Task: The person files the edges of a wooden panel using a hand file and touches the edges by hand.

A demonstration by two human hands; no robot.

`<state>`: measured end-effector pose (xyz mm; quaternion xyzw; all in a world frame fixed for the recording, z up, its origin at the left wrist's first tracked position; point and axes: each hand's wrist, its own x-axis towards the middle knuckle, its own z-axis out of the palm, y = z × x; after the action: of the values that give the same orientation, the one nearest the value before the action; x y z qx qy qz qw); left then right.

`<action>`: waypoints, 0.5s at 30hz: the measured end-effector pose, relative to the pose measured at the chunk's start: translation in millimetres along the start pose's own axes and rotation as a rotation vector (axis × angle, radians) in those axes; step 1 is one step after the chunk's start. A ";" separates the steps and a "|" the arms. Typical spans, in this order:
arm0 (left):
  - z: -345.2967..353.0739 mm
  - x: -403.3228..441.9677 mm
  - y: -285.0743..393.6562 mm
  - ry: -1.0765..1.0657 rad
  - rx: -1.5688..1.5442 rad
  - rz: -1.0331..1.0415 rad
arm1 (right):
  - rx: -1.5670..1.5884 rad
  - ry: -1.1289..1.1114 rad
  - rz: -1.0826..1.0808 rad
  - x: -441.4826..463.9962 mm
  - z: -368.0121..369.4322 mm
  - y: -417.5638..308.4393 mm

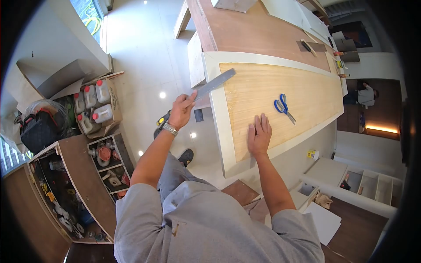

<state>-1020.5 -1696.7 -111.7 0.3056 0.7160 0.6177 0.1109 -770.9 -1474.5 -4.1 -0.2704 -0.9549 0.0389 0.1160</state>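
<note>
My left hand (180, 110) is closed around a handsaw (217, 83). Its black and yellow handle shows beside my wristwatch, and its grey blade reaches over the edge of a white-framed panel (280, 72) with a pale wood-grain face. Whether the blade touches the panel, I cannot tell. Flat on the wood-grain face lies my right hand (260, 136), fingers stretched out, near the lower edge. A pair of scissors with blue handles (284, 105) rests on the panel just beyond my right fingers, its blades parted slightly.
Behind the panel is a brown work table (254, 33) with a brush-like tool (308, 47). White jugs with red caps (103, 91) stand in a box at left, near a tool cabinet (83, 175). Another person (365, 95) is at far right. Open drawers (372, 186) lie lower right.
</note>
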 end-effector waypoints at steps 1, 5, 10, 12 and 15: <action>7.5 7.1 7.3 0.006 -0.043 0.022 | -0.001 -0.002 0.001 -0.2 -0.6 -0.2; 12.0 -5.2 29.8 -0.180 0.108 0.284 | -0.004 -0.013 0.001 4.9 -4.0 -2.8; -29.4 28.0 -9.4 -0.135 0.069 0.113 | 0.007 -0.024 -0.005 3.7 -4.8 -6.6; -27.3 33.0 -6.9 -0.121 0.111 0.107 | 0.022 -0.012 -0.023 2.4 -5.5 -5.3; -5.0 11.3 15.6 -0.174 0.230 0.303 | -0.008 -0.043 -0.012 3.6 -6.3 -5.7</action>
<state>-1027.4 -1693.5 -93.4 0.4728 0.7153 0.5129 0.0426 -775.2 -1477.4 3.5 -0.2640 -0.9590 0.0400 0.0947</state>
